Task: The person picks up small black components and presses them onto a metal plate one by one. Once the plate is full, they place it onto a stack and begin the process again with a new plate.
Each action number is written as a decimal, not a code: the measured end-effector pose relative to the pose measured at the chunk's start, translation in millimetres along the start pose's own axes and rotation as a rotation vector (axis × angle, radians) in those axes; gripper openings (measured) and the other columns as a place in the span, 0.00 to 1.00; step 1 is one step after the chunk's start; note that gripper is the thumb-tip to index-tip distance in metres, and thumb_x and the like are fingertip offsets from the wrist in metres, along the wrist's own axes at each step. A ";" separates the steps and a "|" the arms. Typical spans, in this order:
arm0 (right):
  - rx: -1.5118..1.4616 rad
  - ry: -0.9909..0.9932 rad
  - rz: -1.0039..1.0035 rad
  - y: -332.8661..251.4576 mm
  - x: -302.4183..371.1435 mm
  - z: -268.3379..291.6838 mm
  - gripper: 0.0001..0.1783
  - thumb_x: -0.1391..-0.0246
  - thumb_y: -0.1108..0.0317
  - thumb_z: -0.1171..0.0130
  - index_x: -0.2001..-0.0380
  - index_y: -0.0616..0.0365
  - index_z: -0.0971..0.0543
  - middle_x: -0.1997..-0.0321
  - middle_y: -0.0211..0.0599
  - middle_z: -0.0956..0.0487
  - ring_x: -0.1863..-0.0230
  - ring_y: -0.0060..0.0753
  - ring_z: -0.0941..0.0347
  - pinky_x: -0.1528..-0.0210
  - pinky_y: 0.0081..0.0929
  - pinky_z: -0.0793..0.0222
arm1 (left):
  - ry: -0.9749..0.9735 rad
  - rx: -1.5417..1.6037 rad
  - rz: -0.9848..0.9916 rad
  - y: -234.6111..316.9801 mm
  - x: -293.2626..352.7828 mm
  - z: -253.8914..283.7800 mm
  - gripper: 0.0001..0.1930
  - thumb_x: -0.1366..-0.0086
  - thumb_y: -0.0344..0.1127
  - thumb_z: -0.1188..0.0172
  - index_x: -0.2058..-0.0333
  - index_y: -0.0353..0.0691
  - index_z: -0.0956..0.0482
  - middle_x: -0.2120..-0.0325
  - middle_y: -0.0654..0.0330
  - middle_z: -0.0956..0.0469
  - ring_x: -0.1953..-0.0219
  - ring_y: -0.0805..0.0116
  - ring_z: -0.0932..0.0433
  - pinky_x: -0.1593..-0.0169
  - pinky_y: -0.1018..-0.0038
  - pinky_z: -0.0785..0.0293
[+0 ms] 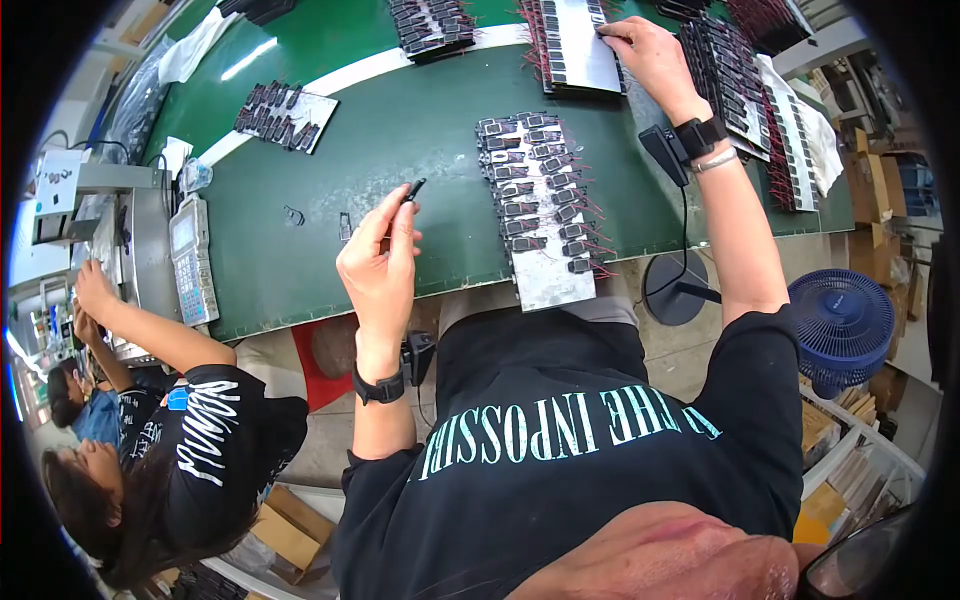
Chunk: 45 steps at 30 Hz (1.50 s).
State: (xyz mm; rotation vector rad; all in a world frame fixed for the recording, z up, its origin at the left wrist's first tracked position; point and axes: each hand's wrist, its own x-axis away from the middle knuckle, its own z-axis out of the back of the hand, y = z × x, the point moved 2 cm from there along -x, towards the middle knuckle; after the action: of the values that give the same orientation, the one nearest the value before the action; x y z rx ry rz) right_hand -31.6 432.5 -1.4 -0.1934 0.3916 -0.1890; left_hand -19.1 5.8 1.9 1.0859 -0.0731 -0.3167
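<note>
Over the green table, my left hand (378, 262) is closed in a pinch around a small black part (414, 190). My right hand (655, 68) reaches to the far side, its fingertips together at the edge of a pale board (582, 55) lined with small black modules; what they pinch there is too small to make out. Between the hands and nearer to me lies another pale board (553, 285), bearing two columns of black modules with thin red wires. Two small loose pieces, one dark (293, 215) and one framed (345, 226), rest left of my left hand.
More boards with modules lie at the back left (320, 112), top centre (435, 30) and right (735, 90). A grey keypad device (192, 258) stands at the table's left end. A co-worker (200, 430) sits left; a blue fan (842, 322) is at right.
</note>
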 end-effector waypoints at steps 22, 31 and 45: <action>-1.097 -0.290 -0.128 -176.5 136.8 61.0 0.10 0.41 0.77 0.38 0.55 0.62 0.19 0.59 0.27 0.19 0.57 0.18 0.25 0.50 0.18 0.30 | -0.266 0.522 -0.011 32.0 32.6 -43.3 0.18 0.33 0.23 0.38 0.45 0.28 0.22 0.56 0.56 0.16 0.57 0.71 0.17 0.50 0.77 0.20; -1.005 -0.285 -0.071 -187.2 150.3 51.6 0.08 0.43 0.78 0.37 0.59 0.65 0.19 0.58 0.30 0.19 0.57 0.19 0.25 0.51 0.19 0.29 | -0.281 0.479 -0.070 28.3 43.5 -51.3 0.18 0.37 0.25 0.34 0.47 0.35 0.18 0.59 0.56 0.14 0.59 0.73 0.15 0.54 0.75 0.18; -1.355 -0.692 -0.220 -169.1 144.9 39.9 0.12 0.38 0.75 0.40 0.52 0.61 0.26 0.56 0.29 0.24 0.54 0.16 0.26 0.50 0.17 0.28 | -0.354 0.403 -0.134 31.5 41.9 -50.1 0.21 0.37 0.26 0.34 0.45 0.36 0.25 0.65 0.53 0.13 0.63 0.68 0.13 0.59 0.74 0.17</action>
State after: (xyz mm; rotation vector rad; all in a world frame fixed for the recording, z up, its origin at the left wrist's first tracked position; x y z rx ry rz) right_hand 91.0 243.7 20.4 -1.5931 -0.2614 -0.0340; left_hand 38.4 50.0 2.1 1.4263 -0.3940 -0.6324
